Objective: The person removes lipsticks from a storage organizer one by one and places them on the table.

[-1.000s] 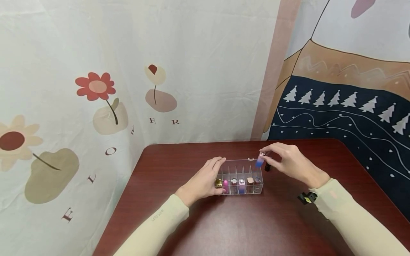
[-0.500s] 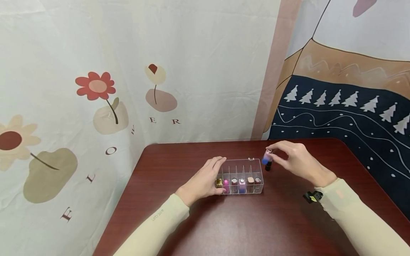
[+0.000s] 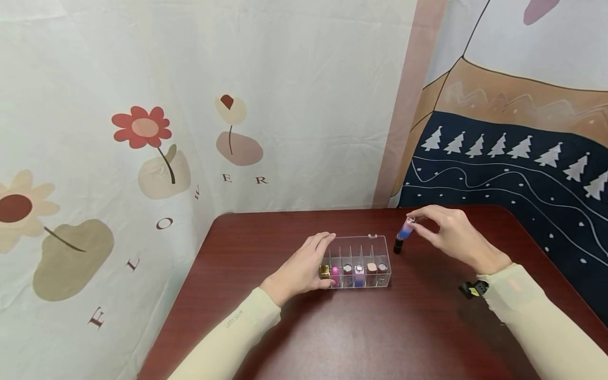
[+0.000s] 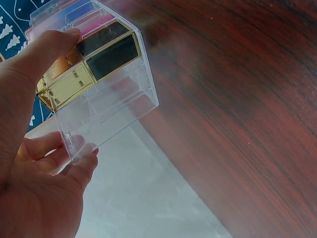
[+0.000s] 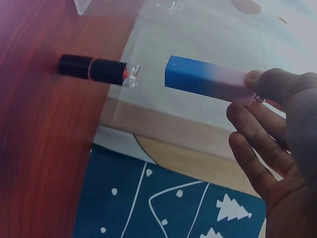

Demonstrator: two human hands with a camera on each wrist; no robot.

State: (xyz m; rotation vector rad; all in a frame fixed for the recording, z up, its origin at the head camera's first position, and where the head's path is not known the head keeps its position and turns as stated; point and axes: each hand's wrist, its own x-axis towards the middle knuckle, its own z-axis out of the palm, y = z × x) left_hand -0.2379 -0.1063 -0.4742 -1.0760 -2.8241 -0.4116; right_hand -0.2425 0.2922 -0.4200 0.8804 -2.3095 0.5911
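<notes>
My left hand (image 3: 301,266) grips the left end of a clear plastic lipstick organizer (image 3: 355,250), thumb in front and fingers behind. Several lipsticks stand in its front row, among them a gold-and-black one (image 4: 111,52) by my thumb and a bright pink one (image 3: 334,274). The back row's compartments look bare. To the organizer's right, my right hand (image 3: 451,235) pinches the pink end of a square lipstick tube (image 5: 208,82) that fades from pink to blue. Its blue end points down beside a black lipstick (image 5: 106,69) with a clear top, upright on the table.
The dark red wooden table (image 3: 380,332) reaches back to a pale flower-printed cloth (image 3: 309,105). A dark blue cloth with white trees (image 3: 499,163) hangs along the right side, close behind my right hand.
My right hand has moved right with the pink-and-blue lipstick tube, from over the organizer's back right corner to past the black lipstick. The left hand and organizer have stayed put.
</notes>
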